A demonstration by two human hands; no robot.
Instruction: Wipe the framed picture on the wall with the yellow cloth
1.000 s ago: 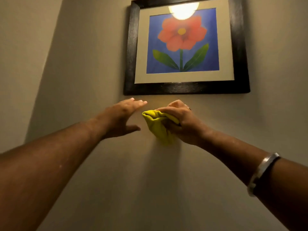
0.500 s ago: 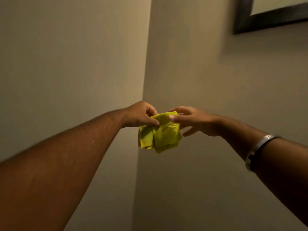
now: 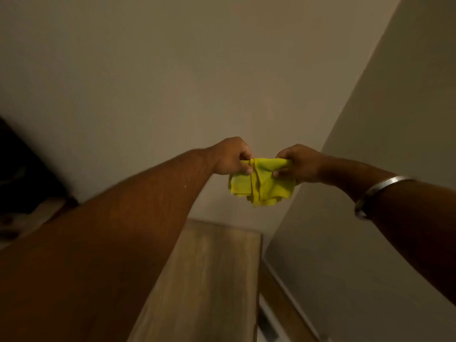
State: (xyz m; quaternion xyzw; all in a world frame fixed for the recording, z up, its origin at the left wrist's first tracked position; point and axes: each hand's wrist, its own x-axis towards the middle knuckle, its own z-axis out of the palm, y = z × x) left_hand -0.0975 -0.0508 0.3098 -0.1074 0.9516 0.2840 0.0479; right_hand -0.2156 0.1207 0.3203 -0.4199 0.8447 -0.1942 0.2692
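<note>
The yellow cloth (image 3: 262, 183) hangs folded and bunched between both hands, in front of the corner where two plain walls meet. My left hand (image 3: 230, 156) pinches its upper left edge. My right hand (image 3: 299, 164) pinches its upper right edge, a metal bangle on that wrist. The framed picture is out of view.
A light wooden surface (image 3: 212, 280) lies below the hands, reaching to the wall corner. A strip of baseboard (image 3: 283, 297) runs along the right wall. Dark, unclear shapes (image 3: 22, 174) fill the far left edge.
The view has swung down and left, so the picture left the frame. My left hand took hold of the cloth, and both hands now stretch it apart.
</note>
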